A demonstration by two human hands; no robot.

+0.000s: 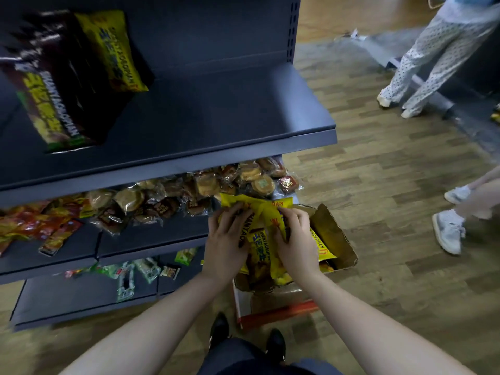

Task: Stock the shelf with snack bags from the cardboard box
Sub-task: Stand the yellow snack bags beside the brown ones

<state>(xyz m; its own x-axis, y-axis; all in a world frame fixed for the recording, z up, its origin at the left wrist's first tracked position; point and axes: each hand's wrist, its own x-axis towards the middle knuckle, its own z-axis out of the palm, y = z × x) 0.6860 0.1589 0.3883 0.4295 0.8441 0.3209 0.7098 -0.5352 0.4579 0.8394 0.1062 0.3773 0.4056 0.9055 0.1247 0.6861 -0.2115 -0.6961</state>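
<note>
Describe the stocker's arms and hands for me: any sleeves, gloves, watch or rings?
Both forearms are bare right up to the bottom edge of the picture, so no sleeves show. The left hand and right hand wear no gloves. No watch, bracelet or ring is visible on wrists or fingers.

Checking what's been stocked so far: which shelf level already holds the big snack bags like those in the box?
The top shelf: two large bags stand at its left. Lower shelves hold only small wrapped snacks.

Both arms extended forward and down, bare forearms converging. Left hand (pixel 226 240) and right hand (pixel 296 239) side by side, palms down, fingers (pixel 289 216) curled closed on the yellow snack bags (pixel 263 234).
</note>
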